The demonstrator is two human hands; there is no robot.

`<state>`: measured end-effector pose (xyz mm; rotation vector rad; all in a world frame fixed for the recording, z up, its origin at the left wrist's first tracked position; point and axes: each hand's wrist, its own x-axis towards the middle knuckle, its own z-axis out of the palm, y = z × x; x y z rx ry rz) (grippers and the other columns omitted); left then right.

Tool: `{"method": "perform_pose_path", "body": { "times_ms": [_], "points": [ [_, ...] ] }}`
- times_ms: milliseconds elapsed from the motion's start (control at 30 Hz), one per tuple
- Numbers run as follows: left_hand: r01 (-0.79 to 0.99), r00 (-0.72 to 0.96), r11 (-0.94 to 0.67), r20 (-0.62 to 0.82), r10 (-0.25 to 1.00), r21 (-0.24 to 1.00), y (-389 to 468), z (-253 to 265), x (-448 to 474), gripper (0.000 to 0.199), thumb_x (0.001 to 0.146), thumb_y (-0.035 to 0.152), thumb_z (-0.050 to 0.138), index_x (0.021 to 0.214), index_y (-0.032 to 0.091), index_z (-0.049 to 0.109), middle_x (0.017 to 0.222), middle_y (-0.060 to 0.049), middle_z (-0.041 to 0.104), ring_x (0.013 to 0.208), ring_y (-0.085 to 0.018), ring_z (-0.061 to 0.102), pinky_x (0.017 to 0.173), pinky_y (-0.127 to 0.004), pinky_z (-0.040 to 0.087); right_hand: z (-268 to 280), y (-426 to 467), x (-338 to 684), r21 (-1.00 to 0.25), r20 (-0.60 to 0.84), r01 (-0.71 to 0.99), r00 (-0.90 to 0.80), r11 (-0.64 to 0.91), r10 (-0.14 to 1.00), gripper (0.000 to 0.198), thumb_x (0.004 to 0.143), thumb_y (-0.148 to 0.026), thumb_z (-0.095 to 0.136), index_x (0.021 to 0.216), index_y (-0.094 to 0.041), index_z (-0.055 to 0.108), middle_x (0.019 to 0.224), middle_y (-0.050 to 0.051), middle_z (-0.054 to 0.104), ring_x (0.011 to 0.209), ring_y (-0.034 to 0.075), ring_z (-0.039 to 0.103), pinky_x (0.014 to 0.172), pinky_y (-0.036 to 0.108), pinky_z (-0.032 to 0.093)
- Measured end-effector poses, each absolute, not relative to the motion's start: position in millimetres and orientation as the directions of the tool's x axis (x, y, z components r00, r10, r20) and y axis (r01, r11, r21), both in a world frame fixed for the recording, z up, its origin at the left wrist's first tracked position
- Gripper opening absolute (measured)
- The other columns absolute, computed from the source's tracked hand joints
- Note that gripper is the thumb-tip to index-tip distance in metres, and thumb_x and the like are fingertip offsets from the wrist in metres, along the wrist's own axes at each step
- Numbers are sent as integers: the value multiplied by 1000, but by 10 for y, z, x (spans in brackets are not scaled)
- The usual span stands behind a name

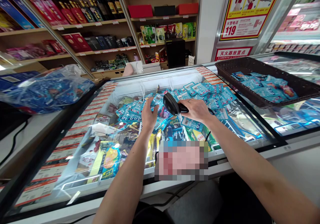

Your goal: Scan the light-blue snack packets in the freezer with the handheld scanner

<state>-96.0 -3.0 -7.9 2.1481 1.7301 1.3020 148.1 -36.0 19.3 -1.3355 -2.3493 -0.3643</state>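
My right hand (pixel 196 109) is wrapped round the handle of a black barcode scanner (pixel 171 103), whose head points left. Close to the scanner's head, my left hand (pixel 149 114) grips a small blue packet (pixel 158 99) between thumb and fingers, partly hidden by the hand. Many loose packets of the same blue kind (pixel 202 89) lie spread under and around both hands, on the freezer's glass top (pixel 100 93). Through the glass, colourful wrapped goods (pixel 110 159) show below. The scanner's dark cable hangs down behind my right wrist.
At the right, a dark brown basket (pixel 240 92) holds more blue packets. A clear plastic bag (pixel 55 90) filled with blue packs lies at the left. Shelves (pixel 130 18) with boxes and bottles stand behind. A blurred-out object (pixel 181 160) sits at the freezer's front edge.
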Motion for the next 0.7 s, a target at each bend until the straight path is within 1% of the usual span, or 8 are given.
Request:
{"method": "perform_pose_path", "body": {
  "times_ms": [167, 333, 500, 700],
  "points": [
    [755, -4, -370, 568, 823, 541, 7, -115, -967, 45, 85, 37, 43, 127, 22, 42, 123, -8, 55, 104, -19, 54, 87, -32, 44, 192, -364, 1475, 37, 497, 827, -502, 561, 708, 40, 83, -45, 52, 116, -22, 52, 96, 5, 67, 86, 19, 61, 65, 27, 36],
    [748, -6, -380, 578, 816, 544, 13, -131, -974, 46, 85, 36, 44, 128, 22, 42, 124, -8, 54, 103, -19, 55, 88, -32, 44, 181, -359, 1473, 37, 513, 801, -528, 597, 677, 43, 82, -47, 54, 116, -21, 53, 93, 5, 68, 84, 18, 60, 63, 26, 35],
    [745, -9, -388, 590, 808, 543, 34, -158, -985, 46, 84, 36, 45, 128, 22, 43, 125, -9, 53, 102, -18, 55, 87, -32, 45, 150, -348, 1464, 50, 520, 787, -547, 615, 656, 41, 83, -48, 52, 114, -22, 54, 88, 4, 67, 79, 17, 60, 59, 27, 33],
    [740, -1, -399, 594, 805, 542, 41, -160, -983, 46, 85, 37, 44, 128, 23, 42, 127, -8, 53, 104, -19, 55, 88, -33, 45, 134, -340, 1460, 63, 525, 782, -554, 620, 646, 40, 82, -46, 52, 113, -22, 54, 85, 3, 67, 76, 16, 59, 57, 27, 31]
  ]
}}
